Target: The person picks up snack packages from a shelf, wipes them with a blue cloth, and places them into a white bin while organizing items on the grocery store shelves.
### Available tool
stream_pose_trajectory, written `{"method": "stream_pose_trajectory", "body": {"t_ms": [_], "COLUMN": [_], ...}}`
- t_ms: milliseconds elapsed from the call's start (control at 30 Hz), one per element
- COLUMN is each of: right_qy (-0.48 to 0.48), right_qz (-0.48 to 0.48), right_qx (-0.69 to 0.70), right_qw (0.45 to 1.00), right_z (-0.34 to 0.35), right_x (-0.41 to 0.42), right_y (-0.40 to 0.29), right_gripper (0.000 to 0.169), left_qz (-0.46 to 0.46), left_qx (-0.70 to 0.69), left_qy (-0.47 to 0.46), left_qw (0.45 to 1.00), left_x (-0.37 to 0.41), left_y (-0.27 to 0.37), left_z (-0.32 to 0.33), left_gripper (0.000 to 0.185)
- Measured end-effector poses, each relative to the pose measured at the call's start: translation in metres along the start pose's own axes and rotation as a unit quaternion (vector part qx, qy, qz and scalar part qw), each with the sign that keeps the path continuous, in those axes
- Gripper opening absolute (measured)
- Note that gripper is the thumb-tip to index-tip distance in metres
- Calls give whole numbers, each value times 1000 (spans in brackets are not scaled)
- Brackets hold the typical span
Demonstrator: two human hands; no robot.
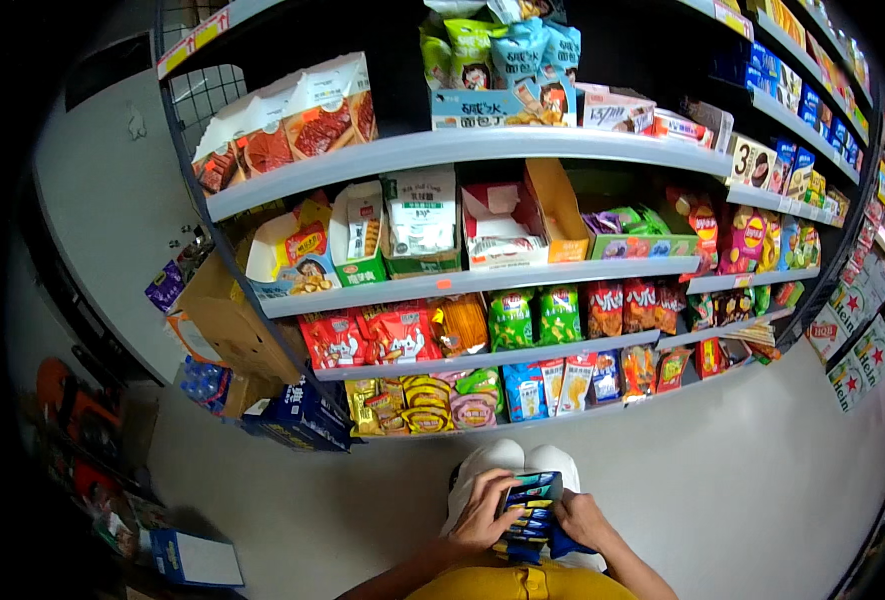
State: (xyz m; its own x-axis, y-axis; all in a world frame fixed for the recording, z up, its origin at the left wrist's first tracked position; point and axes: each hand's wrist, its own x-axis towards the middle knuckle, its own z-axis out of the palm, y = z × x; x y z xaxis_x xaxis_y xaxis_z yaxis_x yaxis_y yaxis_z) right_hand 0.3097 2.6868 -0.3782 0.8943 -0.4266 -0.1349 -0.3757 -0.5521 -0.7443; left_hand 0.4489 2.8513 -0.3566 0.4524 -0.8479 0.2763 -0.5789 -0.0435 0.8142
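On my lap, between my hands, is a small open box (555, 486) with several blue, teal and yellow snack packets (530, 514) standing in a row. My left hand (482, 511) holds the box's left side, its fingers spread over the packets' tops. My right hand (585, 520) is curled at the box's right edge. Beneath it shows a dark blue piece (565, 543); whether packet or box flap, I cannot tell. The right fingertips are partly hidden.
A snack shelf unit (480, 277) stands ahead, with bagged snacks low down and display boxes higher up. Cardboard boxes (241, 322) and a dark blue carton (300, 420) stand at its left end. A blue and white box (196, 559) lies on the floor (682, 480). Beer cartons (862, 360) are stacked far right.
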Motion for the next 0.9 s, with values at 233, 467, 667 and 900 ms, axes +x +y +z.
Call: {"method": "stream_pose_trajectory", "body": {"t_ms": [233,467,667,900], "right_qy": [22,0,-96,31], "right_qz": [-26,-77,-62,-91], "right_qx": [36,65,29,345], "right_qw": [999,995,993,934], "right_z": [-37,-70,-79,-164], "right_x": [24,58,95,159], "right_y": [-19,-81,-110,-218], "right_gripper": [24,21,37,51], "left_qz": [-230,-210,-194,-315], "left_qx": [-396,-444,-595,-693], "left_qy": [-60,-54,56,138], "left_qw": [887,869,778,633], "left_x": [-35,-17,-2,-19], "left_y": [-60,-61,-64,-82], "left_z": [17,5,0,-16], "left_gripper": [92,110,94,69]}}
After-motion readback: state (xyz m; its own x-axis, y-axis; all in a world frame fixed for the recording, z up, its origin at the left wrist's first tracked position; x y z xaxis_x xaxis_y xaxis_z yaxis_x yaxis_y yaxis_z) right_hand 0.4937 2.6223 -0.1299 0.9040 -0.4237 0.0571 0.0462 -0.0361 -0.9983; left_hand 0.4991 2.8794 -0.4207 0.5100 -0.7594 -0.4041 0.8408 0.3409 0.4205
